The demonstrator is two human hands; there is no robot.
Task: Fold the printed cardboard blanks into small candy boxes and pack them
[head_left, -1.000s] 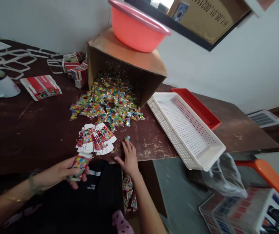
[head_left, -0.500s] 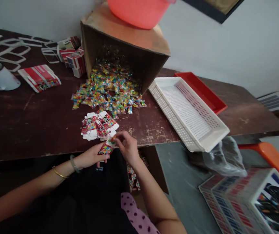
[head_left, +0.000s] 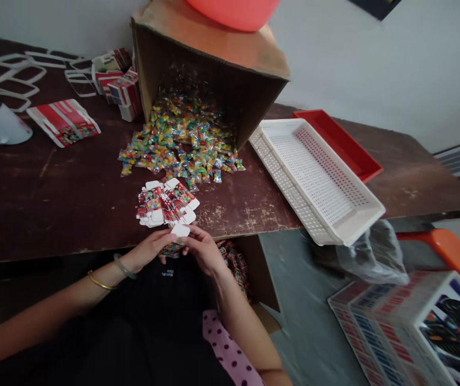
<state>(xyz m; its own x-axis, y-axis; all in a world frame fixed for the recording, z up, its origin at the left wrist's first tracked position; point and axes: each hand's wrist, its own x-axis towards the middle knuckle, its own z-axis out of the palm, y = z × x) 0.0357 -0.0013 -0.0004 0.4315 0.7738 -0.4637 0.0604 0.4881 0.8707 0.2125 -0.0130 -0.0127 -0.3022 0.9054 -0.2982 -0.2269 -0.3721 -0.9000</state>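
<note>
Between my two hands, at the table's front edge, is a small printed candy box (head_left: 171, 249) with a white end flap raised. My left hand (head_left: 152, 251) grips its left side, wrist bangles showing. Fingers of my right hand (head_left: 202, 250) are closed at the box's right side, by the flap. Just beyond lie two overlapping stacks of flat red printed boxes (head_left: 165, 205) with white flaps. Behind them, small clear packets of colourful candy (head_left: 185, 142) spill from a cardboard box (head_left: 214, 53) lying on its side. Whether a packet is inside the held box is hidden.
A white perforated basket (head_left: 314, 182) overlaps a red tray (head_left: 346, 147) on the right. At left are a white mug (head_left: 7, 124) and a larger red-and-white carton (head_left: 65, 123). Below the table edge stands an open carton (head_left: 260, 273) of small boxes. A patterned crate (head_left: 391, 327) is at lower right.
My right hand has moved from the box's open end down to its right side. The box has turned, its white flap now facing up. The view has shifted slightly.
</note>
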